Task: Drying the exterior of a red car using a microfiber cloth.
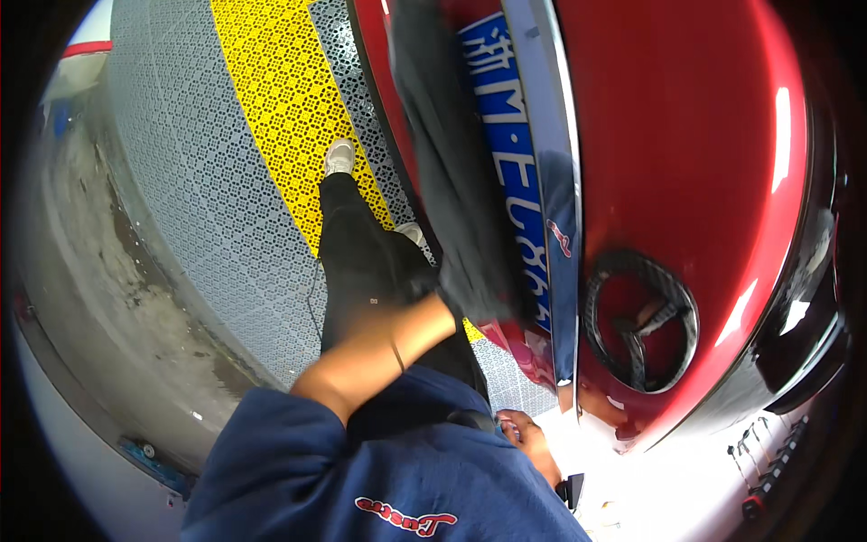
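Observation:
My left forearm reaches across to the right and ends at a dark grey cloth [460, 169], blurred, that hangs along the rear of a red car [650, 149]. My left hand [441, 308] is mostly hidden by the cloth's lower end, which it grips. The cloth partly covers a blue licence plate [498, 88] bearing white characters. Low on the right, close to my waist, my right hand [527, 437] curls around a small object with a bluish part [502, 427]; most of it is hidden. A dark rounded thing [472, 420] shows beside it against my shirt.
A chrome trim strip [565, 169] runs beside the plate, and a dark round emblem with a three-pointed star [640, 322] sits on the red panel. Grey and yellow perforated floor tiles [278, 88] lie underfoot. Several long-handled items hang on a rack [779, 467] at lower right.

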`<state>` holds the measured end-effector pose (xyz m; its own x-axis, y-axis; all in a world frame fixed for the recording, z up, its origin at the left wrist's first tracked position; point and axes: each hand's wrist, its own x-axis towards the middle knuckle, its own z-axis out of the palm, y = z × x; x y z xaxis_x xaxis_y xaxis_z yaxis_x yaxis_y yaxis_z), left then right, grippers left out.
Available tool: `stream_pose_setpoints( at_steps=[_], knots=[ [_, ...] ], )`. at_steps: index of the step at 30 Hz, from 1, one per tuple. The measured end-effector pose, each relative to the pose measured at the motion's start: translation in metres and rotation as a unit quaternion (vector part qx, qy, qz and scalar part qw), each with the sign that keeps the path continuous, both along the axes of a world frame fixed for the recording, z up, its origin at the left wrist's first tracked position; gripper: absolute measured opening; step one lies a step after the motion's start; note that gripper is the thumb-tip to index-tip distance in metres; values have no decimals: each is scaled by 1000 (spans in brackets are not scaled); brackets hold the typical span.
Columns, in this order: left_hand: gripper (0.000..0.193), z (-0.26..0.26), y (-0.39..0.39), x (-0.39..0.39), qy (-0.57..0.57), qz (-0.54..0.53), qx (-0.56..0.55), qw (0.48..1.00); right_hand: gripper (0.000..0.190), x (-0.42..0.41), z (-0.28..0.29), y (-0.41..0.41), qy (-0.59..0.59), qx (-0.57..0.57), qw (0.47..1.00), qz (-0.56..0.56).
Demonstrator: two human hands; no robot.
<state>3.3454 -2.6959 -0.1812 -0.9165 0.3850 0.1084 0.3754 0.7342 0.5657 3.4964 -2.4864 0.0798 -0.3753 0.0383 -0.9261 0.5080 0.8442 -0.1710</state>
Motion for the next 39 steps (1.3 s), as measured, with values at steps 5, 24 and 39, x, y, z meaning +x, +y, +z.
stream_pose_setpoints(
  at_steps=[5,24,39],
  knots=[
    [51,4,47,96,-123,-90,156,976,26,-31,25,-22,-46,66,995,-60],
    [36,24,-298,-381,276,320,-416,805,17,-120,-13,-154,-176,136,974,-44],
    [30,-41,-260,-245,16,100,-604,790,23,-25,-34,-116,37,-132,983,-122]
  ],
)
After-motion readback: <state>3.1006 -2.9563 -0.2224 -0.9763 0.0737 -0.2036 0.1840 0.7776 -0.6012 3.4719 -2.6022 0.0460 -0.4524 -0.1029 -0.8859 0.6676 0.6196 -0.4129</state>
